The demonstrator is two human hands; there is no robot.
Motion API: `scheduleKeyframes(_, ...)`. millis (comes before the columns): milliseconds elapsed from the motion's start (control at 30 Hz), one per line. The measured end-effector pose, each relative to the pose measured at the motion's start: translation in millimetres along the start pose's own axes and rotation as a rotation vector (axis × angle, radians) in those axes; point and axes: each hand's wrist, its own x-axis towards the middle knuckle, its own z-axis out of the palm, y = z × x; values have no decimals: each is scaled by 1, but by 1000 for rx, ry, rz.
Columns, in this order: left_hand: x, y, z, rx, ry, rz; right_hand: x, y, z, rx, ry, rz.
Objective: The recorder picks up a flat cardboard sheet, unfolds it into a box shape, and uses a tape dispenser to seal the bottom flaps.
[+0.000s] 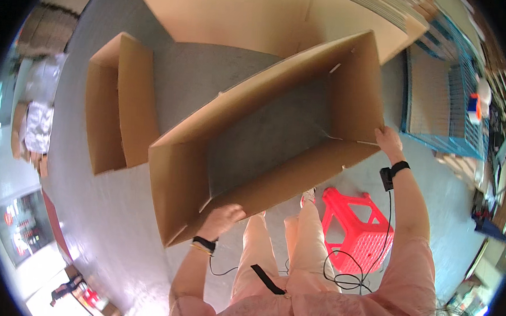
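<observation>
A large brown cardboard box (280,183) stands open in front of me, tilted across the view. Grey floor shows through it, so both its top and bottom are open. My right hand (389,142) grips the near right corner, its fingers bent over the rim. Toward the near left corner, my left hand (223,219) holds the near wall at its edge, fingers pointing right; the thumb is hard to make out. Black bands circle both wrists, and a small dark device (386,179) with a cable sits at the right one.
Left of the box stands another open cardboard box (138,93). A stack of flattened cardboard (255,19) lies at the far side. The red plastic stool (356,228) is beside my right leg, a black cable looping over it. Far right is a blue wire cage (441,111).
</observation>
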Motion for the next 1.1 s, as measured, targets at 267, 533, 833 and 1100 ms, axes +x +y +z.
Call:
scheduleKeyframes(267,-57,-107,-115,376,899,-689,75,-12,-2,213,90,-185)
scheduleKeyframes(533,-72,-176,-121,232,869,-956,58,-24,-13,-153,623,-266)
scheduleKeyframes(833,-49,-146,-129,190,728,-965,21,-255,-63,1,448,-858)
scheduleKeyframes(1100,-60,-138,-127,170,575,-912,64,-348,-40,-449,370,-867)
